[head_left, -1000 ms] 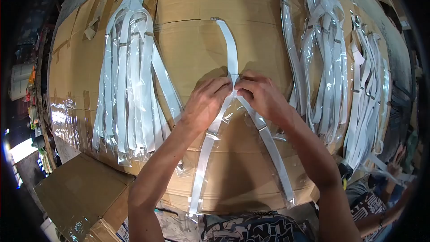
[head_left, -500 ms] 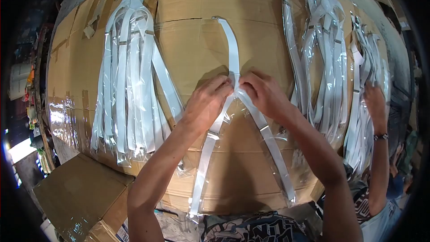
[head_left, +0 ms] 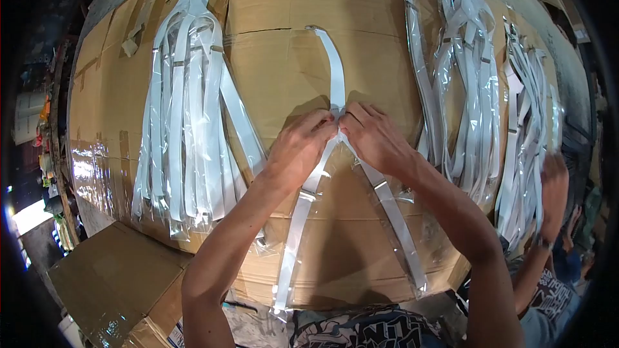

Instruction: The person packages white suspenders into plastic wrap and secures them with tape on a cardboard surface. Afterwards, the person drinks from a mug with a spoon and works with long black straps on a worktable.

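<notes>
pinching white suspenders where they fork, left hand and right hand are closed.

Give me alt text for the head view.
A person's left grip and right grip meet at the fork of a white strap on cardboard. Bundled white straps lie on both sides; another person's hand is at right.

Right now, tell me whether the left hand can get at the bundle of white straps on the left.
Probably yes: bare cardboard lies between the left hand and the bundle, leaving the way free. The hand is pinching the middle strap, though, and would likely have to let go first.
</notes>
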`<state>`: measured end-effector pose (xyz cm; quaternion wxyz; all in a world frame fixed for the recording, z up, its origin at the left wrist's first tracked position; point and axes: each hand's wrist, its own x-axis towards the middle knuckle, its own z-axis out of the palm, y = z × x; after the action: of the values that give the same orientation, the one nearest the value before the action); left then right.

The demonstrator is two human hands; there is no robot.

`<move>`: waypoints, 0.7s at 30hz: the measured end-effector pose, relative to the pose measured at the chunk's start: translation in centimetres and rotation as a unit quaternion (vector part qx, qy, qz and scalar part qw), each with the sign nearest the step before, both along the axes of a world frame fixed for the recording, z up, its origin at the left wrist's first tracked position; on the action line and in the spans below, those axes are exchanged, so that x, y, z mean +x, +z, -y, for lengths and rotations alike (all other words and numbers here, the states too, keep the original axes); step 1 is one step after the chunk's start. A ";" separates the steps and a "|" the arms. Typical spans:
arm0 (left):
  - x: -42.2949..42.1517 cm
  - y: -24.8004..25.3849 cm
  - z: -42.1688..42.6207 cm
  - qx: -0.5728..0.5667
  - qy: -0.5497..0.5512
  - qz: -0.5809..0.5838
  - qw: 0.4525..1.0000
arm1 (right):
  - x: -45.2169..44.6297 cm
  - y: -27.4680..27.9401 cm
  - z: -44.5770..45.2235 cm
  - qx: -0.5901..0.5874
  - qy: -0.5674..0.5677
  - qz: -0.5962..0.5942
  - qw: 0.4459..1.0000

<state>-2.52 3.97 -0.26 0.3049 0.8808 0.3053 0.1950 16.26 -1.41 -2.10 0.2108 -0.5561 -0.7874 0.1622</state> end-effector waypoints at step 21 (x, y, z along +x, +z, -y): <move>0.6 0.1 0.0 0.010 0.011 -0.001 1.000 | -1.0 -0.6 1.4 -0.001 -0.092 -0.154 0.984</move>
<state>-1.91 3.96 -0.19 0.2936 0.8805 0.3137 0.2003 15.26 -2.85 -2.72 0.3432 -0.5949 -0.6907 0.2264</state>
